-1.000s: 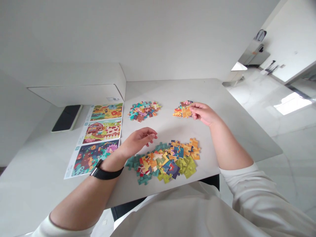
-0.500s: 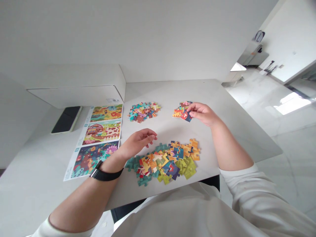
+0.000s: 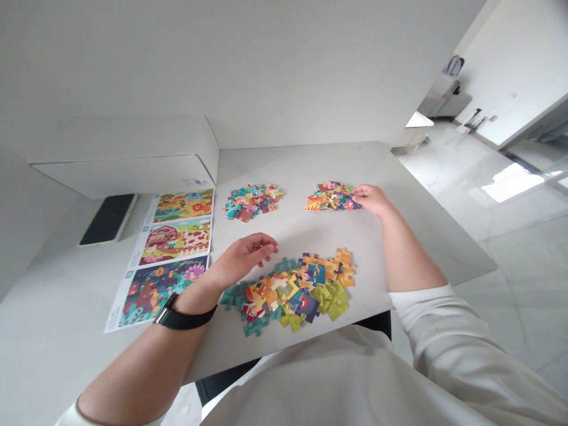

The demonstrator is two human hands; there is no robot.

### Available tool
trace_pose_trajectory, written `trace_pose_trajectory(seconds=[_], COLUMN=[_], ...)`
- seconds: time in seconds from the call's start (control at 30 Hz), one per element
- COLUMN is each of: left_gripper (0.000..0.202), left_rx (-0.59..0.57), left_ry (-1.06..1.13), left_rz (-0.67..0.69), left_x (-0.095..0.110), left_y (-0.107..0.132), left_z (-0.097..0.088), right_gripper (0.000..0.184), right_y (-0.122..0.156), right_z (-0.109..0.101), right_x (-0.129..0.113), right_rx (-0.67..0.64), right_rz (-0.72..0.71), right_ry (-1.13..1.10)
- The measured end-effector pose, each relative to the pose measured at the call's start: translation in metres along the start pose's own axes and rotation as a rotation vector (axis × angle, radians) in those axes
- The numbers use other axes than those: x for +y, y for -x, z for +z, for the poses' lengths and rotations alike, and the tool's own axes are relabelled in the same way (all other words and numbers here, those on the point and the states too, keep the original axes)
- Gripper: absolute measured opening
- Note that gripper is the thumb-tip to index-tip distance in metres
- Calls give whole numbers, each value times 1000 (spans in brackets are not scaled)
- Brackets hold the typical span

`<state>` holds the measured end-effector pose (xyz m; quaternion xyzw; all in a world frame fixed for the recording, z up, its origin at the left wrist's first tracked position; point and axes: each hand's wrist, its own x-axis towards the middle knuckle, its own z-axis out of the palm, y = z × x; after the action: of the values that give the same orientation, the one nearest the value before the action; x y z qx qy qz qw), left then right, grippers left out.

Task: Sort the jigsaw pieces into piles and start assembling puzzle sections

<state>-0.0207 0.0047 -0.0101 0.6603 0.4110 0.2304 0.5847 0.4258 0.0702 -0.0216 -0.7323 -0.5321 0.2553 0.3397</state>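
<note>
My right hand (image 3: 373, 199) pinches a red and dark blue puzzle piece (image 3: 349, 203) at the right edge of the far right pile of puzzle pieces (image 3: 326, 196). Its fingertips partly cover that piece. My left hand (image 3: 246, 255), with a black band at the wrist, hovers loosely curved with nothing in it. Just in front of it spreads the large near pile of puzzle pieces (image 3: 288, 293), in teal, yellow, green and orange. Another pile of puzzle pieces (image 3: 252, 202), mostly teal, brown and red, lies further back on the white table (image 3: 293, 234).
Left of the piles lies a sheet with three printed pictures (image 3: 180, 238): lion, farm and night scenes. A phone (image 3: 107, 219) rests beside it. A white box (image 3: 128, 174) stands behind them, against the wall. The table's right edge drops to a shiny floor (image 3: 510, 236).
My right hand has moved right with the red and blue piece, uncovering more of the far right pile. My left hand has barely moved. The view has shifted slightly.
</note>
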Motion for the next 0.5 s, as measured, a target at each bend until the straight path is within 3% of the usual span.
trace_pose_trajectory(seconds=[0.23, 0.3, 0.37, 0.5], left_gripper=[45, 44, 44, 44], left_rx=[-5, -1, -3, 2], left_ry=[-20, -23, -18, -14], left_rz=[-12, -21, -24, -20], left_x=[1, 0, -1, -3], left_y=[0, 0, 0, 0], left_z=[-1, -1, -2, -2], right_gripper=[9, 10, 18, 38], right_y=[5, 14, 27, 60], right_z=[10, 9, 9, 12], right_x=[-14, -25, -38, -65], right_rx=[182, 123, -104, -789], right_rz=[-115, -152, -206, -250], right_ry=[338, 304, 252, 327])
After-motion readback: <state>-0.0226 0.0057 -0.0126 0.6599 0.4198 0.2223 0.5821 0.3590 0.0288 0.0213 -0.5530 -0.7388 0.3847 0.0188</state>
